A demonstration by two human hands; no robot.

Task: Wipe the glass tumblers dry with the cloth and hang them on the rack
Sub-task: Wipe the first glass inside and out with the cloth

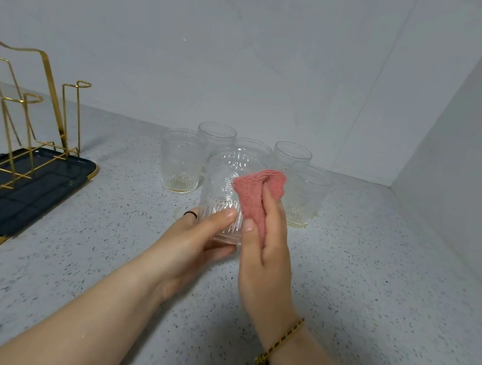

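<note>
Left grip (196, 234) is curled round the base of a ribbed glass tumbler (227, 186), held above the desk (342, 287); right grip (265, 240) pinches the pink knitted cloth (254, 196) against its side. Risk — wiping pressure could push the glass out of this low hold, dropping it onto the five tumblers (180, 165) just beyond. Well left stands the gold rack (26, 123).

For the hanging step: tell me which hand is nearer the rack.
Left. The left hand holds the tumbler, on the side toward the rack; the right hand, pinching the cloth, lies farther right of it.
</note>
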